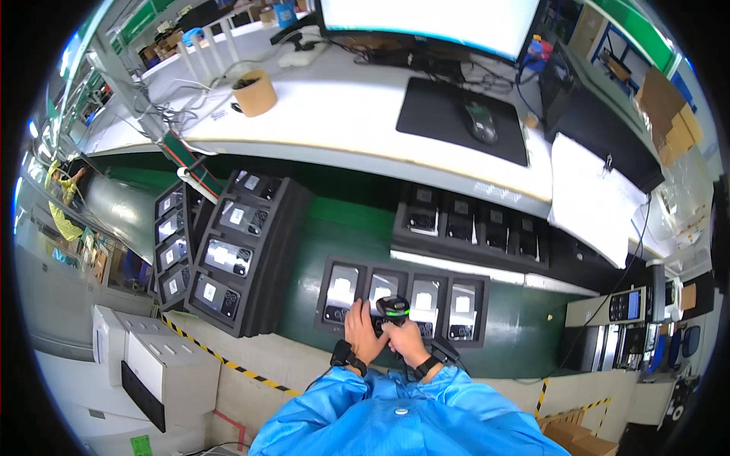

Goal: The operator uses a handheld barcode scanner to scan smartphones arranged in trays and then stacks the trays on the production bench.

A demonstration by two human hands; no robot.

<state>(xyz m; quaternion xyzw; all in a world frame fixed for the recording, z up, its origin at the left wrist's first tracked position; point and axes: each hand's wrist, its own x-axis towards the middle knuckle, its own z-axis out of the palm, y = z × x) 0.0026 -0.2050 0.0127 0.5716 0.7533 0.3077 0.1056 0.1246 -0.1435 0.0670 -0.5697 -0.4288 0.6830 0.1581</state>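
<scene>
My right hand (411,342) is closed around a black handheld barcode scanner (393,306) with a green light on its top. The scanner is above a black foam tray (485,304) lying on the green work surface, in front of me. Four slots side by side hold smartphones, each with a white label on its back; the leftmost phone (343,283) and the rightmost phone (462,302) show most clearly. My left hand (363,338) rests with fingers extended at the lower part of the second phone (386,281), beside the scanner. Both hands partly hide that phone's camera end.
Stacked foam trays of phones (266,258) stand to the left, and another stack (471,247) sits under the raised white shelf (342,114). That shelf carries a monitor (433,23), a mouse (480,123) on a black pad and a tape roll (255,93). Papers (593,197) hang over its right edge.
</scene>
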